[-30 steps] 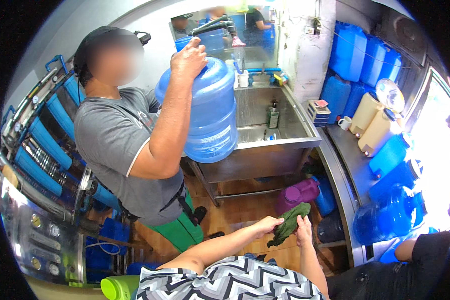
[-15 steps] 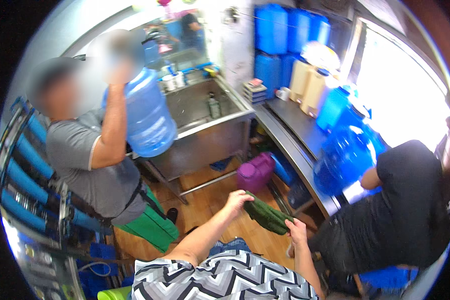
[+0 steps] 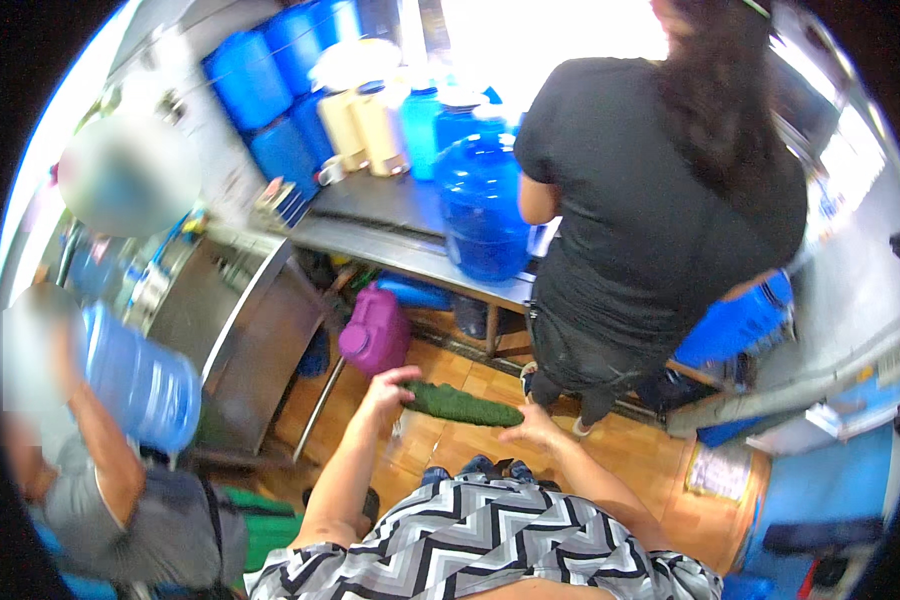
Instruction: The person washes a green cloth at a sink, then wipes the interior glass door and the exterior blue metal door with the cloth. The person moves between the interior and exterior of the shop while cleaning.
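On the near side of the purple jug (image 3: 375, 332), a green cloth (image 3: 463, 405) spans the left hand (image 3: 387, 392) and right hand (image 3: 536, 430), each pinching one end, probably to keep it drawn out lengthwise. The metal counter (image 3: 370, 218) has its edge behind the jug, the sink (image 3: 245, 315) its rim to the jug's left; brown floor (image 3: 630, 475) gives elbow room to the jug's right.

Purple jug (image 3: 375, 332): left-forward way blocked.
Person in black (image 3: 650, 230): right-forward way blocked.
Floor (image 3: 470, 374): room left beyond green cloth (image 3: 460, 403).
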`<state>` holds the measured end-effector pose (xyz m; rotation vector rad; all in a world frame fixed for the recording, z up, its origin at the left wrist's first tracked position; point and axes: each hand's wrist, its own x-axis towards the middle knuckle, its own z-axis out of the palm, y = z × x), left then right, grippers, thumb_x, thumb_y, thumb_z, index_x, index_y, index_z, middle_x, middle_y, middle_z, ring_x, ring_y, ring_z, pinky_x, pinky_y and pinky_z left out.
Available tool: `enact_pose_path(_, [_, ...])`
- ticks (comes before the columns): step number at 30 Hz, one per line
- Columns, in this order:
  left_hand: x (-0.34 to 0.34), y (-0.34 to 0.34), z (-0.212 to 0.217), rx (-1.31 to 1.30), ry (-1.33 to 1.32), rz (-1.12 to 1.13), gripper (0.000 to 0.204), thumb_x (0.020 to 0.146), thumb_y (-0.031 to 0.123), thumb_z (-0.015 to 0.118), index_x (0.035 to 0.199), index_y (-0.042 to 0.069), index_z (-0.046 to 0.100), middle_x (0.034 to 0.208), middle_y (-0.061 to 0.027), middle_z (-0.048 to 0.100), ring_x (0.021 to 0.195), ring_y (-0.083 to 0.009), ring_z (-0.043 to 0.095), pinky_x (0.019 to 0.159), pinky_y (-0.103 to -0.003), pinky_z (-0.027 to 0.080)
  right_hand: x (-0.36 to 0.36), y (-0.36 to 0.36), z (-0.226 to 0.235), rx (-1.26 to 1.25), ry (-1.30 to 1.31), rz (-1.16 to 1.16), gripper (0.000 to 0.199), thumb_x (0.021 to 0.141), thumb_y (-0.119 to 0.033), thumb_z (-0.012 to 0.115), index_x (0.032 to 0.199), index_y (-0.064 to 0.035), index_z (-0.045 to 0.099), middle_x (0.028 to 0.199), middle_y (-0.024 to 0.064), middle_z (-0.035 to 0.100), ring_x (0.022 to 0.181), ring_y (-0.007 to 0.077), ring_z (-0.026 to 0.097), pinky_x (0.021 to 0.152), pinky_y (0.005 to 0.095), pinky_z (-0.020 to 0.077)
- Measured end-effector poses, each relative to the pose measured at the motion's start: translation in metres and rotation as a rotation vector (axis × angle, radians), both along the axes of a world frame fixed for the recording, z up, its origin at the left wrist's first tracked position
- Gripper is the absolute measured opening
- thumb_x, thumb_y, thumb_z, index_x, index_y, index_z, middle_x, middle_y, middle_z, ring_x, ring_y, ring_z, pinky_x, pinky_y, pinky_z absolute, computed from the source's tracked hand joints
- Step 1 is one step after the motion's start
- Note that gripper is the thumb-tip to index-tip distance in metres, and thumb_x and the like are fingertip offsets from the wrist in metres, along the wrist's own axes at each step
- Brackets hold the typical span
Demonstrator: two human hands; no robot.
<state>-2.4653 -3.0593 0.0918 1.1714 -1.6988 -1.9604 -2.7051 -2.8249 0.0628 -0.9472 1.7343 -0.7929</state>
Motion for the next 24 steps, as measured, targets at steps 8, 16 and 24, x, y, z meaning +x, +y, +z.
enact_pose_path(8, [-0.099,0.079,-0.037,-0.895,-0.483,-1.081,0.032,0.064,0.021,0.074,0.092,0.006,0.071,0.097,-0.0199,0.066,0.089,-0.0343,0.064,0.080,-0.040,0.052,0.000,0.125,-0.097,0.345,0.596,-0.620,0.041,0.058,-0.029,0.082,0.091,-0.0081,0.069,0.081,0.0158,0.068,0.079,0.0314,0.066,0.074,0.0406,0.0516])
enact_pose_path(16, [-0.199,0.222,0.065,-0.986,0.503,-1.583,0.026,0.083,0.027,0.063,0.090,0.002,0.068,0.112,-0.0186,0.060,0.099,-0.0350,0.060,0.082,-0.041,0.050,-0.001,0.202,-0.062,-0.284,-0.482,-1.952,0.046,0.083,-0.041,0.062,0.118,-0.0128,0.056,0.120,0.0122,0.059,0.110,0.0321,0.053,0.078,0.0569,0.0440])
enact_pose_path(24, [-0.272,0.386,0.089,-0.864,0.685,-1.640,0.062,0.089,0.037,0.058,0.134,-0.001,0.039,0.135,-0.0257,0.041,0.124,-0.0416,0.041,0.102,-0.044,0.037,0.009,0.281,-0.014,-0.991,-0.885,-1.663,0.045,0.085,-0.040,0.058,0.120,-0.0126,0.055,0.121,0.0121,0.057,0.111,0.0315,0.052,0.082,0.0554,0.0429])
